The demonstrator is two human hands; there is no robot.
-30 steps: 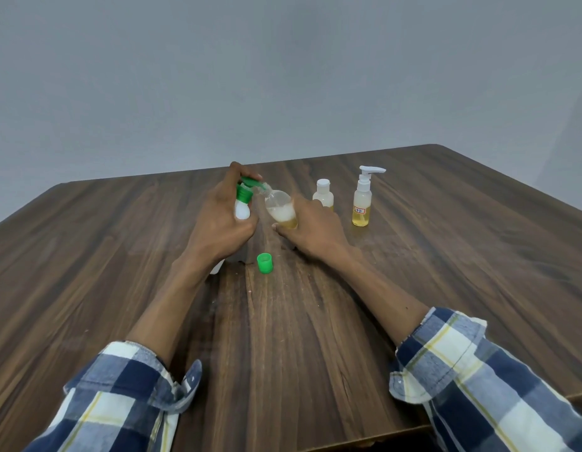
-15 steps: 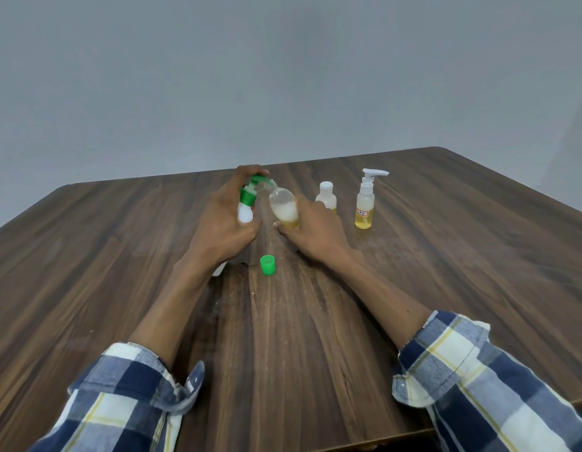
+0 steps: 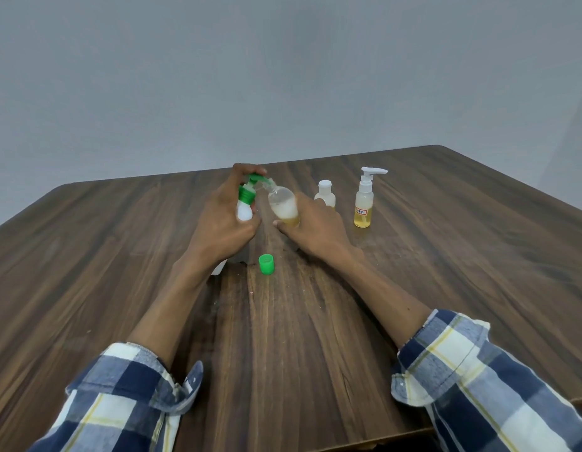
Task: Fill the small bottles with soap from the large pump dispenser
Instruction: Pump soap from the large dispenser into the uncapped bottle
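Green plastic forms the pump head (image 3: 254,183) of the dispenser (image 3: 244,213), which stands on the table (image 3: 120,256) under my left hand (image 3: 222,223). My left fingers are curled round the white dispenser body, and one fingertip rests on top of the pump head. The nozzle points right, toward the open neck of the small bottle (image 3: 283,205).

My right hand (image 3: 315,228) holds the small bottle near its base, thumb on the near side, fingers wrapped behind. The bottle is clear and tilted, its neck leaning left to meet the nozzle. Inside it, yellow soap lies at the bottom with a layer of white foam above. Whether the bottle's base touches the table I cannot tell; my hand hides it.

A loose green cap (image 3: 266,264) lies on the table near me, between my two wrists, apart from both hands and from the bottle.

To the right of my right hand stands a second small bottle (image 3: 325,194) with a white cap on, partly hidden behind my knuckles. Further right, clear of my hand, stands a small spray bottle (image 3: 363,203) with a white pump top; it is upright, holds yellow liquid in its lower part, and carries a small label too small to read.

Both forearms reach forward over the dark wood table, with checked blue-and-white sleeves (image 3: 479,380) rolled back. A plain grey wall (image 3: 283,76) rises behind the table.
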